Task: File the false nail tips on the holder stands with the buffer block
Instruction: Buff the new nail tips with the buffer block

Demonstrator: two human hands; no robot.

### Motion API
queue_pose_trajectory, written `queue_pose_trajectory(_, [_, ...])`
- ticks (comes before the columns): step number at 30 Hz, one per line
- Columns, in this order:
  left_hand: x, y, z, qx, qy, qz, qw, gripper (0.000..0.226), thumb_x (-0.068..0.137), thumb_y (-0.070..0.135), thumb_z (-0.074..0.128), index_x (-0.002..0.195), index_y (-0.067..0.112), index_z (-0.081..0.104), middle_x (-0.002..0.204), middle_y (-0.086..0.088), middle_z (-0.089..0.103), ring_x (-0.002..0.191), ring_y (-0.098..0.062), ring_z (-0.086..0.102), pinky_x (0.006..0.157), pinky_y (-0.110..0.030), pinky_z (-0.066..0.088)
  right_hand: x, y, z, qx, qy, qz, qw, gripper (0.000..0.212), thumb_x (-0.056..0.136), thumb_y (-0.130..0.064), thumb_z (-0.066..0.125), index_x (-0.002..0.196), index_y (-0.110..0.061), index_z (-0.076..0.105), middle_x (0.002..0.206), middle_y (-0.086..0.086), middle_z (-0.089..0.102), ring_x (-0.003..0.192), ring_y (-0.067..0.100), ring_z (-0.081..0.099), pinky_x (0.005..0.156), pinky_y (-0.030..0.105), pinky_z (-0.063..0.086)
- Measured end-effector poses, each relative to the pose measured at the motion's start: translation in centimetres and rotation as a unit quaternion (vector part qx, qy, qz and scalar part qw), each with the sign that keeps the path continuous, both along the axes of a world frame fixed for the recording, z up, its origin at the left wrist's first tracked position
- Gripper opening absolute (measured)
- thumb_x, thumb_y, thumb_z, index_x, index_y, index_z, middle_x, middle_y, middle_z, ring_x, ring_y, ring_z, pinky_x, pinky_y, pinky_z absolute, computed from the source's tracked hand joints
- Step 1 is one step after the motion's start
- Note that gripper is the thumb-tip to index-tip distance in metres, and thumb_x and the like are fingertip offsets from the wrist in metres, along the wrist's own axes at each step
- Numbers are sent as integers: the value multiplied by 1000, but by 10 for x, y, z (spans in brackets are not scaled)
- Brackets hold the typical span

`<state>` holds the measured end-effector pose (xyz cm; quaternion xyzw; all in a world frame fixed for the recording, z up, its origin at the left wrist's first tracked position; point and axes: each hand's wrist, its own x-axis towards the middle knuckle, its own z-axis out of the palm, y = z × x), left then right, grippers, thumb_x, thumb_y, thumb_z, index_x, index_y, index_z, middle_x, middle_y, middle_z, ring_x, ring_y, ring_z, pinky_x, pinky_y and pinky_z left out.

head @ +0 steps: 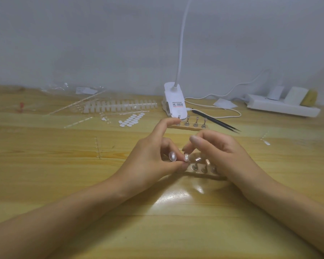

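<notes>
**A:** How were the hands placed?

**B:** Both met low over the wooden table (157, 230), fingertips nearly touching. The left hand (151, 156) had its thumb and curled fingers pinched at a clear oval nail tip (172, 157), while its index finger stuck up straight, away from the others.

**A:** And the right hand?

**B:** The right hand (223, 154) was curled, its fingertips reaching across to the left hand's thumb. It lay over the right end of the near holder stand (200, 173). Whether it actually gripped anything, I couldn't tell.

**A:** Where were the tips to be filed?

**B:** Mounted nail tips (197, 159) sat on small pegs on that stand, right between the two hands and partly under the right one's fingers. A far holder stand (190, 127) stood just beyond the left index fingertip.

**A:** The buffer block?

**B:** A pale block with a yellowish side (299, 96) rested on a power strip (281, 107), well off beyond the right hand. I couldn't say it was the buffer.

**A:** Anything else?

**B:** A white lamp base (175, 106) sat behind the far stand, black tweezers (216, 121) lay beyond the right hand, and a strip of nail tips (120, 106) lay beyond the left.
</notes>
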<state>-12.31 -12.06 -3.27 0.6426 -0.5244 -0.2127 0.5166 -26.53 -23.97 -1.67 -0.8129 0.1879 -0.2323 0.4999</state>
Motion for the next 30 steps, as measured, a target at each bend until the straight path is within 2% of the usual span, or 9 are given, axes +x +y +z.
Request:
queue_pose_trajectory(2, [0, -1, -1, 0, 6, -3, 1000, 80, 75, 8, 84, 137, 37, 41, 77, 1, 71, 72, -2, 66, 76, -11, 48, 4, -2, 1, -5, 21, 7, 1000, 18, 91, -29, 67, 84, -12, 67, 82, -2, 71, 65, 16, 55, 56, 12, 39])
queue_pose_trajectory(5, [0, -1, -1, 1, 11, -4, 1000, 80, 75, 8, 84, 137, 36, 42, 69, 6, 66, 72, -5, 67, 78, -17, 52, 6, -3, 0, -1, 38, 19, 999, 8, 90, -16, 71, 84, -13, 67, 77, -8, 67, 58, 4, 49, 52, 12, 39])
queue_pose_trajectory(12, [1, -1, -1, 6, 11, -8, 1000, 80, 75, 7, 83, 138, 34, 41, 70, 6, 65, 73, -6, 67, 76, -15, 51, 5, -1, 1, -18, 36, 11, 999, 16, 87, -19, 74, 77, -13, 62, 68, -11, 65, 51, 0, 42, 50, 9, 33])
queue_pose_trajectory(15, [5, 0, 1, 22, 15, -29, 999, 80, 75, 9, 83, 138, 35, 41, 71, 12, 67, 79, -6, 68, 79, -14, 50, 5, -1, 2, -34, 35, 0, 999, 16, 86, -21, 74, 77, -15, 63, 62, -19, 61, 51, 0, 41, 51, 9, 33])
queue_pose_trajectory(18, [13, 3, 5, 49, 9, -75, 996, 80, 76, 8, 83, 138, 36, 41, 85, 10, 72, 84, -8, 66, 82, -21, 52, 5, 1, 5, -68, -4, 13, 998, 14, 87, -27, 75, 78, -22, 65, 67, -25, 60, 58, -2, 45, 57, 10, 34])
queue_pose_trajectory(21, [22, 5, 10, 64, 16, -108, 992, 80, 76, 5, 83, 138, 34, 42, 93, 5, 72, 96, -18, 69, 94, -39, 53, 4, 6, 7, -211, -5, 44, 977, 15, 77, -32, 82, 84, -29, 69, 86, -17, 63, 86, 2, 49, 72, 11, 34])
queue_pose_trajectory(24, [28, 5, 12, 66, 34, -128, 989, 76, 77, 5, 80, 139, 30, 42, 89, 2, 72, 97, -20, 70, 94, -36, 54, 5, 9, 3, -274, 13, 47, 960, 23, 73, -32, 87, 90, -33, 71, 94, -17, 61, 99, 10, 47, 83, 19, 34])
queue_pose_trajectory(30, [31, 3, 5, 55, 35, -98, 993, 69, 80, 2, 79, 134, 31, 48, 80, 2, 71, 84, -19, 73, 80, -28, 57, 8, 9, -1, -297, 5, 21, 955, 17, 74, -36, 83, 87, -29, 74, 92, -16, 63, 93, 21, 50, 87, 37, 39])
